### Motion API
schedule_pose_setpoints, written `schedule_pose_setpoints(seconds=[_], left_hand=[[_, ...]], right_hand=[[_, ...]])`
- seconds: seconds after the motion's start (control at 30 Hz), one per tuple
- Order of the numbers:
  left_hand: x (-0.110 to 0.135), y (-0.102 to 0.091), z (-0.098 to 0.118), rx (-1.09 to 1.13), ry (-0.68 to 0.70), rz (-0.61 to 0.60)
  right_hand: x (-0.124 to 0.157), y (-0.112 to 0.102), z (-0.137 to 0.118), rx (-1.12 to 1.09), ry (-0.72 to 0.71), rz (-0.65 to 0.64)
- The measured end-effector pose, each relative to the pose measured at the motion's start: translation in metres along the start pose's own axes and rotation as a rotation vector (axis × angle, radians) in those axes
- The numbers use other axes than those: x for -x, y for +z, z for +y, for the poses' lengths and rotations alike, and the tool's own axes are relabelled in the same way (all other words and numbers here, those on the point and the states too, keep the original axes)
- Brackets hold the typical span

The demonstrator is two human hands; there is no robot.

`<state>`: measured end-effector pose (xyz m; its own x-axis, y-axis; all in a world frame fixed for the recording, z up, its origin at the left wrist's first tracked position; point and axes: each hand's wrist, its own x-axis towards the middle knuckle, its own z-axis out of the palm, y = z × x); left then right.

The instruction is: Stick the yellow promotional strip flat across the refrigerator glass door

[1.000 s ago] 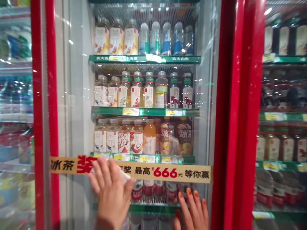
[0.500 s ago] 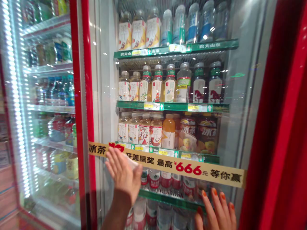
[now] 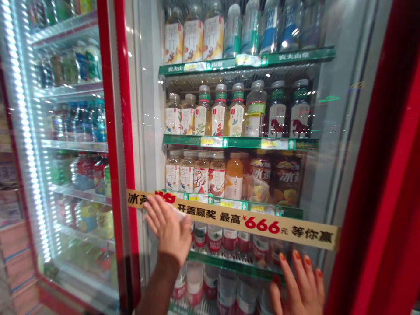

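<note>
My left hand [image 3: 169, 227] presses a thin white piece, like a tissue or cloth [image 3: 177, 211], against the glass door. Its fingers are stretched over the left part of a beige printed strip [image 3: 226, 217] that runs across the door, covering some of the red lettering. Most of the white piece is hidden under the palm. At the lower right, below the strip, my right hand [image 3: 300, 286] is spread against the glass with nothing in it; its nails are orange. Behind the glass, bottles [image 3: 215, 238] stand on shelves.
Red frames edge the door on the left [image 3: 123, 131] and right [image 3: 377, 175]. Further left stands another lit drinks cooler [image 3: 77, 144] with several shelves of bottles. Pinkish boxes [image 3: 19, 251] are stacked at the far left. Green shelf edges [image 3: 243, 142] carry price tags.
The view has shifted slightly, so the cooler appears a little further right and higher. My left hand has slid slightly left along the strip with the white piece. My right hand stays low on the glass.
</note>
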<state>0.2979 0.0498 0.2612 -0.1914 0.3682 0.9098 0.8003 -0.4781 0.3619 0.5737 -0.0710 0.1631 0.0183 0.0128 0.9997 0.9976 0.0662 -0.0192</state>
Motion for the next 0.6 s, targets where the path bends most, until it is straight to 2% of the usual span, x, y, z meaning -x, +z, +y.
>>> schedule_pose_setpoints(seconds=[0.03, 0.07, 0.13, 0.17, 0.23, 0.27, 0.33, 0.4, 0.43, 0.5, 0.53, 0.6], left_hand=[[0.004, 0.001, 0.019, -0.003, 0.053, -0.021], [0.014, 0.004, 0.038, -0.017, 0.161, -0.064], [0.049, 0.01, 0.062, -0.048, 0.422, -0.052], [0.068, 0.013, 0.065, -0.075, 0.501, -0.047], [0.097, 0.016, 0.047, -0.116, 0.577, -0.041], [0.102, 0.016, 0.03, -0.124, 0.56, -0.045], [0.092, 0.012, -0.01, -0.11, 0.422, -0.043], [0.059, 0.007, -0.038, -0.074, 0.165, 0.009], [0.041, 0.006, -0.043, -0.067, 0.081, 0.024], [0.016, 0.005, -0.034, -0.044, -0.004, 0.03], [0.013, 0.006, -0.022, -0.032, 0.009, 0.015], [0.031, 0.008, 0.006, -0.025, 0.146, -0.038]], right_hand=[[-0.001, 0.0, -0.003, -0.024, 0.031, 0.002], [-0.002, 0.0, -0.005, -0.038, 0.039, 0.003], [-0.003, 0.0, -0.007, -0.041, 0.023, -0.001], [-0.003, 0.0, -0.007, -0.038, 0.017, -0.001], [-0.002, 0.001, -0.006, -0.017, 0.014, 0.002], [-0.001, 0.002, -0.006, 0.006, 0.006, -0.002], [0.002, 0.005, -0.006, 0.07, -0.027, -0.019], [0.004, 0.008, -0.006, 0.138, -0.054, -0.057], [0.005, 0.009, -0.006, 0.165, -0.056, -0.077], [0.006, 0.009, -0.006, 0.197, -0.035, -0.101], [0.006, 0.009, -0.006, 0.202, -0.027, -0.105], [0.006, 0.008, -0.006, 0.194, -0.029, -0.108]])
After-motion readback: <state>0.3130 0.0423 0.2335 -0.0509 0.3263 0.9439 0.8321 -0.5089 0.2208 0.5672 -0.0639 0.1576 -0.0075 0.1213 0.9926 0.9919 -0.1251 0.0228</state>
